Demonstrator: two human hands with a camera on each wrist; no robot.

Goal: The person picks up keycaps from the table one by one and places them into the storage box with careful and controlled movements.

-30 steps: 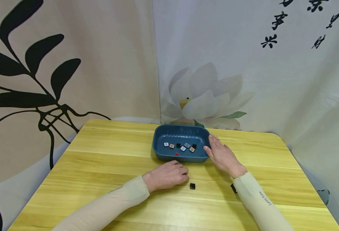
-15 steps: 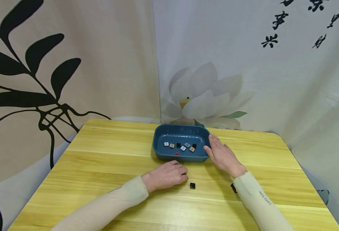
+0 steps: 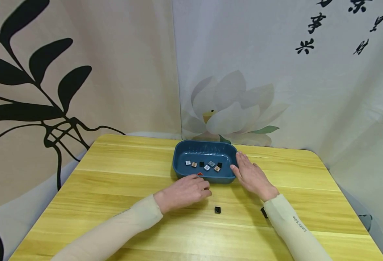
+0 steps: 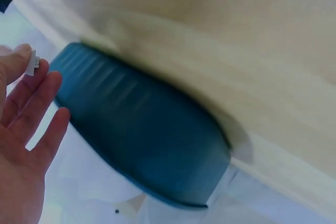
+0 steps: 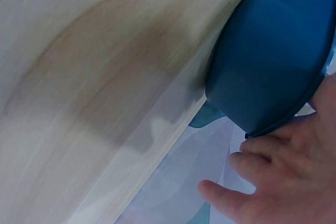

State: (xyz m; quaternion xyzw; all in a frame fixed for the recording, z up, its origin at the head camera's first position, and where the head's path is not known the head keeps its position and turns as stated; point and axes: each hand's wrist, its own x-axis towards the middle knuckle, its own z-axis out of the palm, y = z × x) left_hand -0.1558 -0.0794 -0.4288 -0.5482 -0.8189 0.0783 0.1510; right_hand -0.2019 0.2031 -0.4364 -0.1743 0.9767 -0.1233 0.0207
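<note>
My left hand [image 3: 185,192] hovers over the front wall of the blue rectangular dish [image 3: 208,144]. Between its thumb and index finger it pinches a small white square piece [image 4: 32,63] with a raised bit on one face, seen in the left wrist view; the remaining fingers are spread. My right hand [image 3: 255,178] rests against the dish's right end, fingers lying along the rim. Inside the dish lie several small square pieces: white [image 3: 188,163], tan [image 3: 217,169] and black [image 3: 201,164]. A red piece [image 3: 200,174] shows near the front wall.
One black square piece [image 3: 217,210] lies on the wooden table [image 3: 139,159] in front of the dish. Behind the table's far edge hangs a printed curtain [image 3: 139,72] with leaves, a lotus and black characters. A dark band [image 3: 264,212] shows at the right wrist.
My left hand has risen from the table and moved slightly forward and left, to the dish's front wall. The right hand and the dish stay in place.
</note>
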